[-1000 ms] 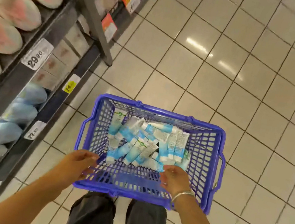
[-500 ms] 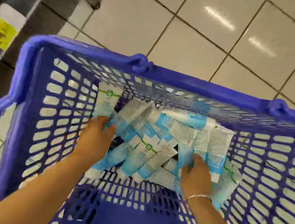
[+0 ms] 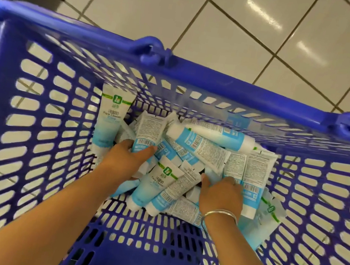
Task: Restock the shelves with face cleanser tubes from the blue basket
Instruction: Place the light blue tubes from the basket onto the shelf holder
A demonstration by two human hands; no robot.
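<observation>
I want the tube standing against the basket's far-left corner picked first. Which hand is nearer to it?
Left. The left hand lies just beside the upright tube; the right hand is across the pile.

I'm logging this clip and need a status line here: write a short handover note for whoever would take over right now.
Left hand: down in the blue basket, fingers on the heap of face cleanser tubes; a firm hold is not visible.
Right hand: also in the heap, fingers buried among tubes; grip cannot be judged.
Things: all visible tubes lie jumbled on the basket floor; one leans against the far-left wall. The basket sits on the tiled floor.
Done: hands have reached the tubes.
Left: grasp tubes, lift them out, place them on the shelves.
</observation>
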